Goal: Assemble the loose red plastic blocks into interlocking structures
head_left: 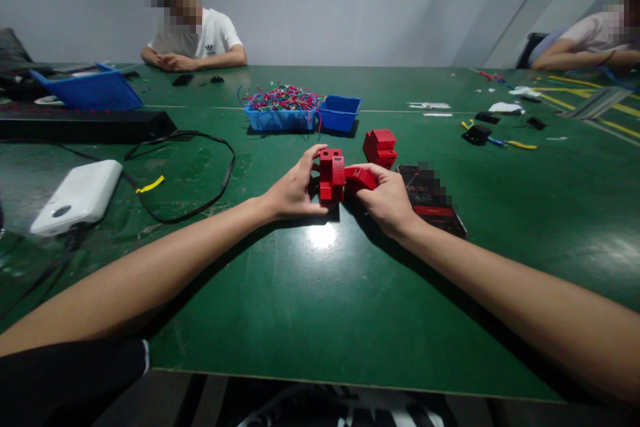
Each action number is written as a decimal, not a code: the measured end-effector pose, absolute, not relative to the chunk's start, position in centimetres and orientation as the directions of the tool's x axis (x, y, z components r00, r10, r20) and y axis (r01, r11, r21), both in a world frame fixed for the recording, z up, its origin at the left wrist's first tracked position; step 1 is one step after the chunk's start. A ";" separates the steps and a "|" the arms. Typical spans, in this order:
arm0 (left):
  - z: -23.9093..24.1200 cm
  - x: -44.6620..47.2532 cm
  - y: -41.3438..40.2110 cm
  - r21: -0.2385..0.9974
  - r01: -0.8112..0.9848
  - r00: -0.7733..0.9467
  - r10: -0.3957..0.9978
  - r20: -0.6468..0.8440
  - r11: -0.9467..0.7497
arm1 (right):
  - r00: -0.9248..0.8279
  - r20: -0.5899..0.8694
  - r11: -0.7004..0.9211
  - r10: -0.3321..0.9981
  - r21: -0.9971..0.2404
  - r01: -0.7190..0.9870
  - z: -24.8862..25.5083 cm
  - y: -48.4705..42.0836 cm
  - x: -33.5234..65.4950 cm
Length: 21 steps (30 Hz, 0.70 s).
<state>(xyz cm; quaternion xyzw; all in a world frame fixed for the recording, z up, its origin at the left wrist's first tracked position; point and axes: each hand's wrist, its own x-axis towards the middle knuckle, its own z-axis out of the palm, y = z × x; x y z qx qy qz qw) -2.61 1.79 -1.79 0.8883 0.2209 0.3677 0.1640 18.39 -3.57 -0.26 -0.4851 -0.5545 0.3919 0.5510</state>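
Note:
My left hand point(300, 187) is closed around a red block point(331, 177) with small round holes in its top face, held upright near the middle of the green table. In my right hand point(387, 197) a smaller red block point(361, 178) is gripped between thumb and fingers. Its left end is close against the first block; whether the two touch I cannot tell. Just beyond my right hand stands another red block point(381, 148) with angled sides. A dark phone point(433, 200) with a lit screen lies beside my right wrist.
A blue bin point(283, 121) full of coloured wires adjoins a second blue bin point(341, 113). At left are a white box-shaped device point(77, 197), a black cable point(233, 167) and a long black bar point(85, 127). Two people sit across the green table point(280, 307).

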 end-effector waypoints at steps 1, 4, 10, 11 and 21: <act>-1.8 -2.6 1.8 0.461 0.271 0.631 0.517 0.578 -0.845 | 0.077 0.230 0.221 0.970 -0.969 0.112 -0.2 -3.6 18.4; -1.8 -2.7 1.8 0.468 0.269 0.629 0.521 0.577 -0.842 | 0.087 0.225 0.215 0.970 -0.970 0.114 -0.2 -3.6 18.3; -1.8 -2.7 1.8 0.454 0.268 0.634 0.511 0.581 -0.850 | 0.112 0.241 0.229 0.964 -0.967 0.111 -0.4 -3.7 18.2; -1.8 -2.7 1.8 0.457 0.267 0.632 0.512 0.582 -0.849 | 0.112 0.247 0.234 0.962 -0.965 0.117 -0.3 -3.7 18.2; -1.7 -2.6 1.6 0.497 0.273 0.618 0.546 0.565 -0.824 | 0.156 0.219 0.210 0.963 -0.975 0.071 -1.0 -3.2 18.2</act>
